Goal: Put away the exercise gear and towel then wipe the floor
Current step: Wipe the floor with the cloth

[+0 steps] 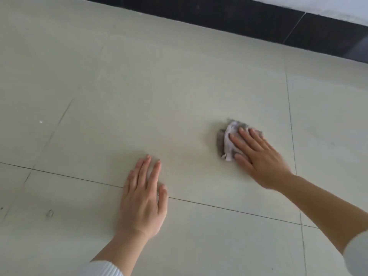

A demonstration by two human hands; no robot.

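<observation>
A small crumpled grey and pale pink cloth lies on the light tiled floor. My right hand presses flat on the cloth with straight, spread fingers and covers its right part. My left hand rests palm down on the floor at the lower middle, fingers straight, over a tile joint and holding nothing. No exercise gear or towel is in view.
A dark skirting band runs along the wall at the top right. A small white speck and a small scuff mark sit on the tiles at the left. Pale tile spreads all around both hands.
</observation>
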